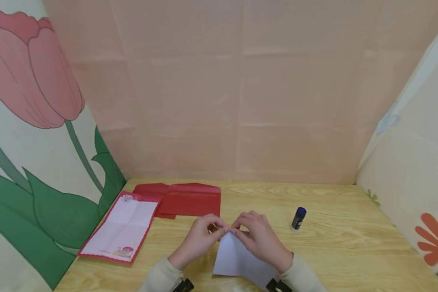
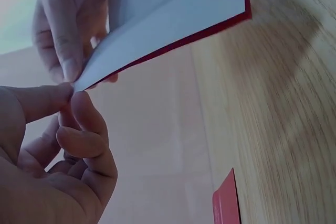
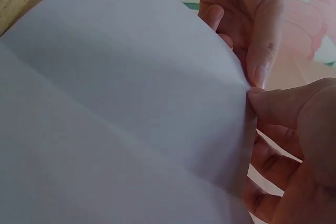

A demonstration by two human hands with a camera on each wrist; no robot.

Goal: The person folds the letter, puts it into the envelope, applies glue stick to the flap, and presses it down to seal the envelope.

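Observation:
Both hands meet at the upper corner of a creased sheet of paper, held up off the wood table. It is white on the face toward me, and a red layer shows along its edge in the left wrist view. My left hand pinches the corner between thumb and fingertips. Just beside it, my right hand grips the same edge, thumb on the white face and fingers behind. A fold line crosses the sheet in the right wrist view.
Left on the table lies a red-bordered letter sheet with a small printed picture. Red envelopes overlap behind it. A glue stick with a blue cap stands to the right. A pinkish sheet hangs at the back.

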